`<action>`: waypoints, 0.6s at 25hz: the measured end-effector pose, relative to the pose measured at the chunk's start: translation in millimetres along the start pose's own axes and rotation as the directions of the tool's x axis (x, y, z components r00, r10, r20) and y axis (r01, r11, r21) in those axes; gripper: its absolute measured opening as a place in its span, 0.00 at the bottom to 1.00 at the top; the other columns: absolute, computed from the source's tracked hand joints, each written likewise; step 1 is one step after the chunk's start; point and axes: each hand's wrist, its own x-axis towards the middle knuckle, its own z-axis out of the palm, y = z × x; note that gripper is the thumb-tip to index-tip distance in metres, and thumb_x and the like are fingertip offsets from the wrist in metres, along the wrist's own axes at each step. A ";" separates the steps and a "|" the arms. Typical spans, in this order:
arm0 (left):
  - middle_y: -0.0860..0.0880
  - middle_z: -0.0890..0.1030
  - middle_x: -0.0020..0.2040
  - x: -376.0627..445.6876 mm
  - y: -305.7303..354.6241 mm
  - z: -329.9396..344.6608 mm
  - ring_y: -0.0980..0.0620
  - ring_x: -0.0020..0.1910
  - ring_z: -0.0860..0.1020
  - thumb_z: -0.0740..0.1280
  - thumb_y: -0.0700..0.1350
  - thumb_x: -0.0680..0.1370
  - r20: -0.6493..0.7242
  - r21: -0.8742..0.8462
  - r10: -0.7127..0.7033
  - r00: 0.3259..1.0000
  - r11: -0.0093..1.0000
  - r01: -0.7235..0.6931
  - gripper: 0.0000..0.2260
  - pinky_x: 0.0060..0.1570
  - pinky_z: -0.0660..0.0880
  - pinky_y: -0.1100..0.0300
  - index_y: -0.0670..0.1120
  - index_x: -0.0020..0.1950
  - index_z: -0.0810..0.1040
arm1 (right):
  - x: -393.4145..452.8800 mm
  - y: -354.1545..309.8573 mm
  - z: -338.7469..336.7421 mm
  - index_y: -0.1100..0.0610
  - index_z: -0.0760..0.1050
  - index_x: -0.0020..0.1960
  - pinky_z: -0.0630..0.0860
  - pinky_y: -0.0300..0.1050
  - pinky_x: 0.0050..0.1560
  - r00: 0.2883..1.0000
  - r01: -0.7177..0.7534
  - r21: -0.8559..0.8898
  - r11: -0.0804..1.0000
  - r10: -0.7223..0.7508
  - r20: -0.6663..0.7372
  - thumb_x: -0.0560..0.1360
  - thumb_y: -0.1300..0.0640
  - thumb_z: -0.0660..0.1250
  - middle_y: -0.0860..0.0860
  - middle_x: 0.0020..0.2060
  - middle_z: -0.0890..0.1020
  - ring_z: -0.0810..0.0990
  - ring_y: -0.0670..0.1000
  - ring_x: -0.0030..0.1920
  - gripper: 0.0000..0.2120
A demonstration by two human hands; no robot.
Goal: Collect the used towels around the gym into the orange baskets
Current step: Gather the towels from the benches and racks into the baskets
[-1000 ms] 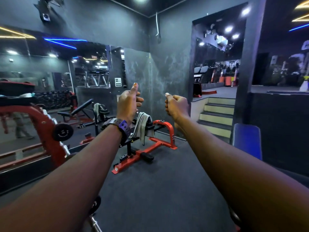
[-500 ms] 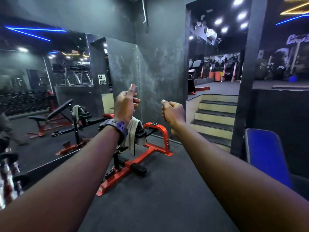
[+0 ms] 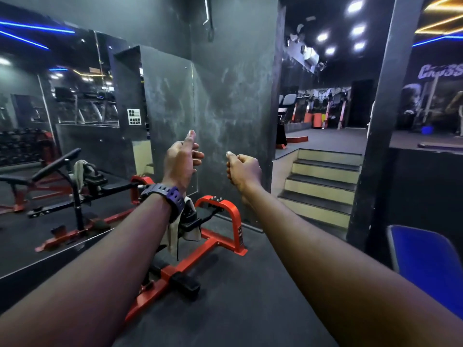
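Both my arms stretch out ahead of me at chest height. My left hand, with a dark watch on its wrist, has curled fingers and a raised thumb and holds nothing. My right hand is a fist with the thumb up, also holding nothing. A pale towel hangs over the black pad of a red-framed floor machine, partly hidden behind my left wrist. Its mirror image shows in the wall mirror at left. An orange container stands far off in the upper room, too small to tell if it is a basket.
A large wall mirror covers the left wall. Steps at right lead up to a raised room with more machines. A dark pillar stands right of the steps, and a blue padded seat sits at the lower right.
The view has swung to the right and moved closer to the red machine and the steps. Both hands keep the same thumbs-up pose in front of me.
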 end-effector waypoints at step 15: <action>0.47 0.84 0.41 334.2 -217.4 -15.6 0.50 0.40 0.80 0.61 0.69 0.72 -0.090 0.068 -0.052 0.995 0.996 0.058 0.25 0.43 0.72 0.53 0.47 0.46 0.78 | 291.6 143.2 247.2 0.54 0.77 0.30 0.75 0.48 0.41 0.991 -0.063 0.014 0.998 0.060 0.121 0.78 0.50 0.68 0.47 0.27 0.79 0.76 0.47 0.31 0.19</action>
